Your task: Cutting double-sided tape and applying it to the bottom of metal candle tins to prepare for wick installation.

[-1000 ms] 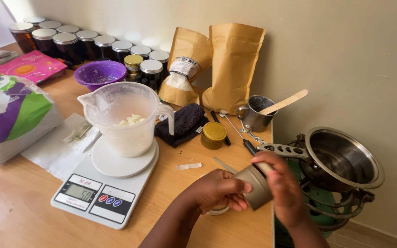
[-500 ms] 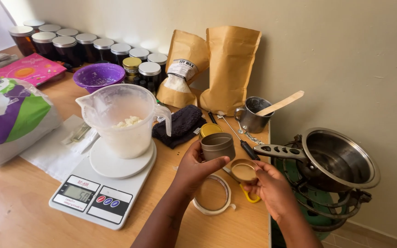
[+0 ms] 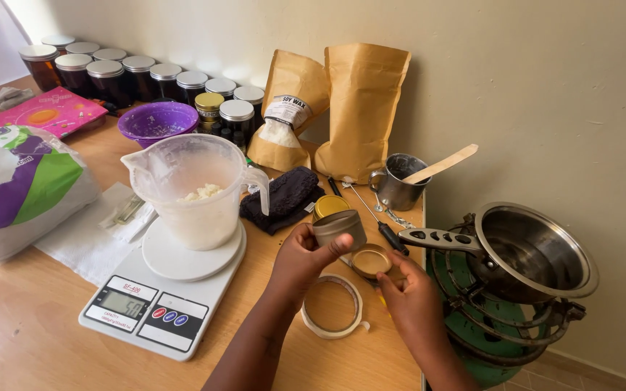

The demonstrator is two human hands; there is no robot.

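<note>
Gold-grey round tin (image 3: 340, 228) sits at centre frame, gripped by the left hand (image 3: 300, 262), thumb across its side wall. Tin is tilted, axis leaning toward the upper left; I cannot tell which way its open end faces. Right hand (image 3: 411, 300) pinches the gold lid (image 3: 370, 261) just below and right of the tin, inner face up, lying flat. Tape ring (image 3: 332, 306) lies on the wooden table (image 3: 23, 318) under both hands. Scale (image 3: 161, 293) with plastic jug (image 3: 195, 190) sits left of centre.

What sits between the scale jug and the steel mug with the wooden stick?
In the head view, a dark folded cloth and a gold-lidded tin lie between the jug and the mug.
</note>
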